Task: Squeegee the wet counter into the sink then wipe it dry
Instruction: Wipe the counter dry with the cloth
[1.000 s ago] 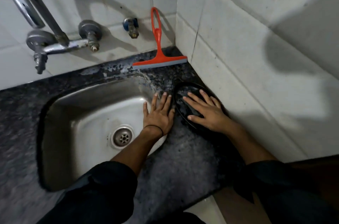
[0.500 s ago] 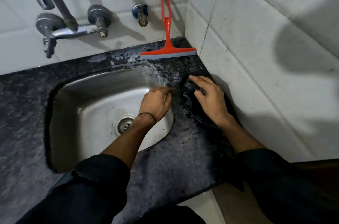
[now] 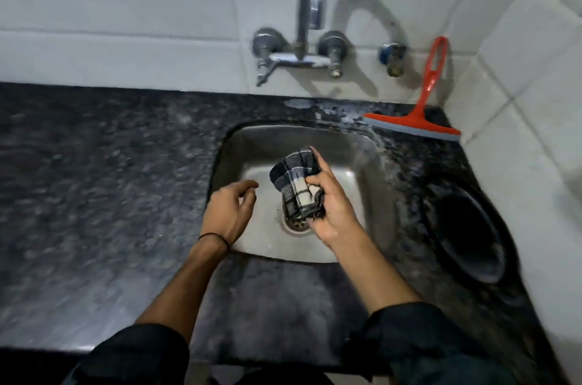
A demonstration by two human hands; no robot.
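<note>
A crumpled dark checked cloth (image 3: 296, 183) hangs over the steel sink (image 3: 371, 211), gripped by my right hand (image 3: 333, 211). Just left of the cloth, my left hand (image 3: 230, 211) hovers with its fingers loosely curled and nothing in them. The dark speckled counter (image 3: 94, 195) runs left of the sink and around it, with wet patches behind the sink and at its right. An orange squeegee (image 3: 419, 120) leans against the back wall at the far right corner, blade on the counter.
A chrome tap (image 3: 310, 6) with two valves sticks out of the white tiled wall above the sink. A black round plate or dish (image 3: 472, 233) lies on the counter right of the sink, beside the tiled side wall (image 3: 541, 164).
My right hand has lifted the cloth off the black dish and carried it left over the sink. My left hand has left the sink's right rim. The view has swung left.
</note>
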